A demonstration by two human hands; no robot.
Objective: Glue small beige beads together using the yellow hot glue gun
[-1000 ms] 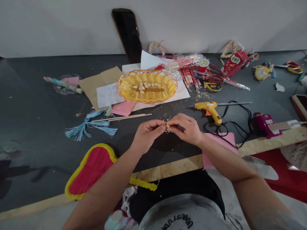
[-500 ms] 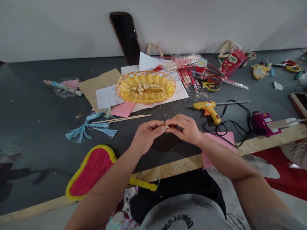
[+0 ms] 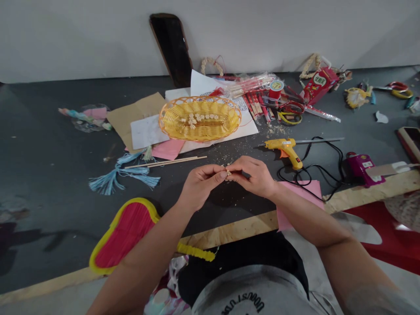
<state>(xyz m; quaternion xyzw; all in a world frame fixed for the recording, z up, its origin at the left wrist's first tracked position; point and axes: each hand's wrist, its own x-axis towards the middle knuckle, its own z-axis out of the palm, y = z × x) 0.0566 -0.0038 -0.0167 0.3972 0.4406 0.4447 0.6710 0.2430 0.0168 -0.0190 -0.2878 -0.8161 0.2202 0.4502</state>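
My left hand [image 3: 202,183] and my right hand [image 3: 252,176] meet over the middle of the dark table. Between their pinched fingertips is a small cluster of pale wooden pieces [image 3: 229,173]; the fingers cover most of it. Beyond the hands, a yellow woven basket [image 3: 229,127] holds several similar pale pieces [image 3: 192,120] in a short row. Two thin wooden sticks [image 3: 170,162] lie to the left of my hands. A yellow glue gun [image 3: 285,151] with its black cord lies to the right.
Blue tassels [image 3: 113,177] and a red fan-like piece with yellow edging [image 3: 126,232] are on the left. Behind lie papers [image 3: 136,113], scissors [image 3: 290,113], a thread spool [image 3: 275,89] and a red carton [image 3: 320,85]. A phone [image 3: 172,50] leans on the wall. Pink paper [image 3: 310,188] sits under my right forearm.
Almost nothing differs. Both hands stay together in the same spot with the small cluster between the fingertips; the view has shifted very slightly.
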